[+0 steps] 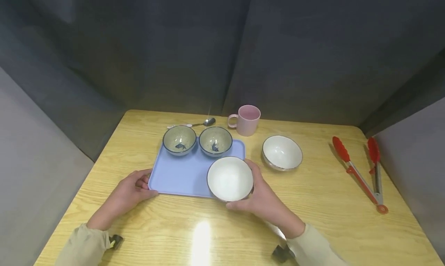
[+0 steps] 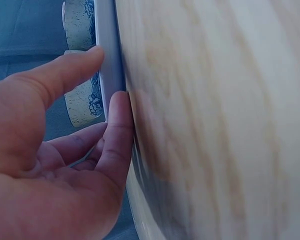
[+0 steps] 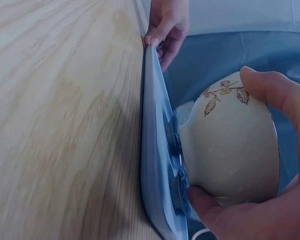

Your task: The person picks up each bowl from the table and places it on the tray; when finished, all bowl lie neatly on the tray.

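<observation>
Fingers and thumb of the right hand point(image 1: 261, 192) clamp a round white ceramic bowl point(image 1: 230, 179) over the near right part of a pale blue rectangular tray point(image 1: 177, 179); those of the left hand point(image 1: 128, 190) pinch the tray's near left corner. Farther back on it, two speckled grey-green bowls point(image 1: 179, 140) sit side by side. Right of the tray stands a second white bowl point(image 1: 282, 153); behind are a metal spoon point(image 1: 209, 122) and a pink handled mug point(image 1: 247, 123).

We see a loose, pale khaki left sleeve point(image 1: 82, 246) and matching right sleeve point(image 1: 314, 247) at the near side, a small black block point(image 1: 117, 241) beside each cuff point(image 1: 102, 239).
</observation>
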`<act>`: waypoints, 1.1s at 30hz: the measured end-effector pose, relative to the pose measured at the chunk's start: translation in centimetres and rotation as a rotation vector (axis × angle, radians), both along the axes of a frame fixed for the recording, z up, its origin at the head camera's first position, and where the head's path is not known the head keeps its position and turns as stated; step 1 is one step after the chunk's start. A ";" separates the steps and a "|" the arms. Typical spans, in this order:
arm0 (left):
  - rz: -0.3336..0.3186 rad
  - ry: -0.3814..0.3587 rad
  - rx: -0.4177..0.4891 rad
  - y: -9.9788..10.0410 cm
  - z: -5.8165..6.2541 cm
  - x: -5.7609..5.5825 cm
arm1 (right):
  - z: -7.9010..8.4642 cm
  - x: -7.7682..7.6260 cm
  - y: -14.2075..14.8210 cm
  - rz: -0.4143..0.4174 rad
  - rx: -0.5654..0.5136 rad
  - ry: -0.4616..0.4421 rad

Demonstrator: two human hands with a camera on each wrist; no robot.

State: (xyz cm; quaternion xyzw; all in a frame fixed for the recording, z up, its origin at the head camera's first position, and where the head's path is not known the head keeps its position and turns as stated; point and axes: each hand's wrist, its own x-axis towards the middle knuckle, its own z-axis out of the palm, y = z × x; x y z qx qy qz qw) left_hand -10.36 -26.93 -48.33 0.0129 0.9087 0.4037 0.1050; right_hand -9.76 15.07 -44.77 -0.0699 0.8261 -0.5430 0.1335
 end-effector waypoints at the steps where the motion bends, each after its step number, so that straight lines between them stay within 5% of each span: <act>1: -0.001 -0.004 0.002 0.0 -0.1 0.0 | 0.0 -0.1 -0.3 0.002 0.009 -0.004; 33: -0.004 0.040 0.014 0.0 -0.3 0.0 | -3.3 -2.8 -9.8 0.093 -0.099 0.045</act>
